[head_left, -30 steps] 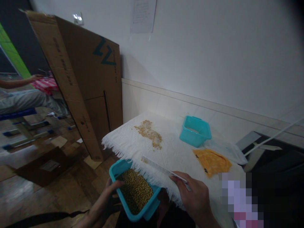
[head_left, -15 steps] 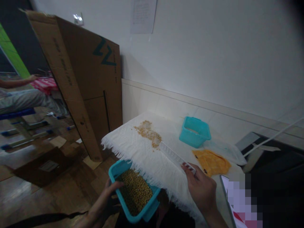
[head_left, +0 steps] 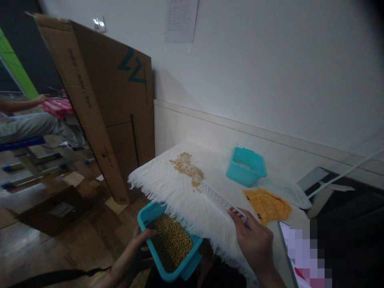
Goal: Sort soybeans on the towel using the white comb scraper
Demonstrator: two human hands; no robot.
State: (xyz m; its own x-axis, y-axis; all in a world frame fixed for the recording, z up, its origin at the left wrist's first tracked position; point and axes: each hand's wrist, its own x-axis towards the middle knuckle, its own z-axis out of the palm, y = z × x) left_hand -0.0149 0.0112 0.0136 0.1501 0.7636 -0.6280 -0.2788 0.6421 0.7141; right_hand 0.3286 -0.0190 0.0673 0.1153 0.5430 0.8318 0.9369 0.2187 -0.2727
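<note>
While left grip (head_left: pixel 139 243) clasps a tub (head_left: pixel 192 265), right grip (head_left: pixel 255 239) holds a strip (head_left: pixel 218 197) beside beans (head_left: pixel 188 171).

- plain white wall (head_left: pixel 270 72) across the back, lower part panelled under a ledge (head_left: pixel 228 117)
- a printed sheet (head_left: pixel 181 22) stuck up high, shiny wall plate (head_left: pixel 99 24) left of it
- huge cardboard box (head_left: pixel 117 92) standing left of the table (head_left: pixel 214 154)
- wood-look floor (head_left: pixel 99 224), bit of glare, cardboard scraps (head_left: pixel 73 179) lying around
- blue-topped stool (head_left: pixel 22 143) and green strip (head_left: pixel 15 64) far left
- light's kinda dim tbh
</note>
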